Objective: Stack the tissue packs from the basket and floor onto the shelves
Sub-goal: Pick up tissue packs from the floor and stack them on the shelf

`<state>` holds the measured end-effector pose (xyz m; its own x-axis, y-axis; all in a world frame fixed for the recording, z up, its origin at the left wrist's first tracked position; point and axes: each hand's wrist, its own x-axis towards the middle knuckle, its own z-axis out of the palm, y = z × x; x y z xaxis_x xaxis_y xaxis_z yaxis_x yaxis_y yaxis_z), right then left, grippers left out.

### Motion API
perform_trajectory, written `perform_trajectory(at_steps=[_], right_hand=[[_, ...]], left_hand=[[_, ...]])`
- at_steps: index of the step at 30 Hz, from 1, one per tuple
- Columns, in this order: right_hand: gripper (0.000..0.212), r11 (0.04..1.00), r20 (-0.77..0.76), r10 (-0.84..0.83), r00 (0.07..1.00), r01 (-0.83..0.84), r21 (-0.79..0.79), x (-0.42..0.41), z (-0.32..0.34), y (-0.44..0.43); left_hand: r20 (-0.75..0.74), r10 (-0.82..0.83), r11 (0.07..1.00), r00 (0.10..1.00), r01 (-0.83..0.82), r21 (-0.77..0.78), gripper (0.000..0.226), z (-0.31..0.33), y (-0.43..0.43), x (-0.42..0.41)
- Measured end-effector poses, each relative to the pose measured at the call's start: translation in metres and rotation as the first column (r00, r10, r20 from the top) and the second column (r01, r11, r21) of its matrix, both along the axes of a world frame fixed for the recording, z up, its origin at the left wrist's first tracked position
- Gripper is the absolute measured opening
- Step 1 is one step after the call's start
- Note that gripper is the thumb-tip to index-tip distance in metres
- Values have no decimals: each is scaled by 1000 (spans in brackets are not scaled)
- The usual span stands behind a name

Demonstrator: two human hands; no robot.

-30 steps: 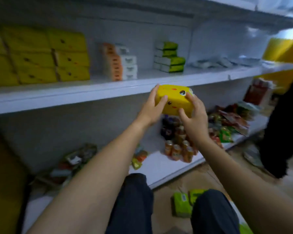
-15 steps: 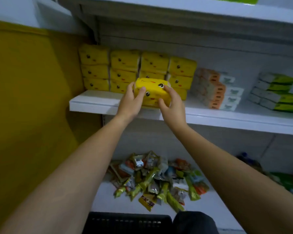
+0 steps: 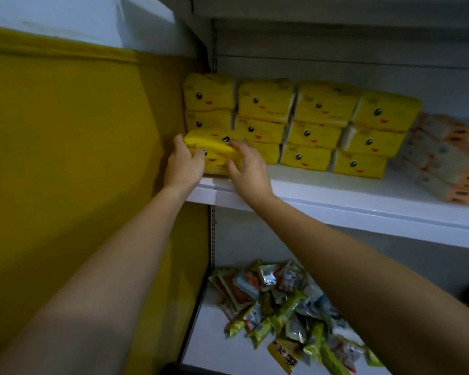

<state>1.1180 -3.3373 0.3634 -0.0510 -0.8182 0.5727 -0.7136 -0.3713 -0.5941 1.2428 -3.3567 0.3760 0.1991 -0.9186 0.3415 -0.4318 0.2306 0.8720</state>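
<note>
The white shelf (image 3: 336, 209) carries a wall of stacked yellow tissue packs (image 3: 320, 125), faces outward in tidy columns, likely so a front row can sit flush against them. The yellow pack (image 3: 214, 155) sits at the shelf's far left end, in front of the leftmost column, low on the board. The left hand (image 3: 183, 165) wraps its fingers round the left end and the right hand (image 3: 251, 171), slightly blurred, pinches the right end, steadying it square. Half a second ago the pack hung in the air further right.
</note>
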Motion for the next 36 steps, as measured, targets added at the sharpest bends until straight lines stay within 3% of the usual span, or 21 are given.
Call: perform_trajectory(at_steps=[5,10,12,17,21,30,36], right_hand=[[44,999,32,-32,999,31,15,7,-1,-8],[33,996,95,-85,992,87,-22,7,-2,-7],[31,998,109,-58,992,60,-12,7,-1,-7],[40,999,94,20,995,-23,29,6,-2,-1],[47,995,-39,20,999,-16,103,5,-2,0],[47,995,-299,46,953,-16,103,4,-4,-2],[46,999,-441,36,897,-27,26,-22,-8,33]], left_hand=[[121,77,997,990,-74,-25,53,-4,-11,10],[321,355,903,878,-233,-362,42,-19,-5,7],[370,355,893,858,-195,-405,30,-21,-3,8],[487,237,951,840,-97,-295,30,-19,-3,7],[528,196,975,826,-108,-194,38,-18,-4,7],[604,135,991,785,-97,-95,43,-20,4,13],[613,177,974,770,-47,-222,41,-13,32,-2]])
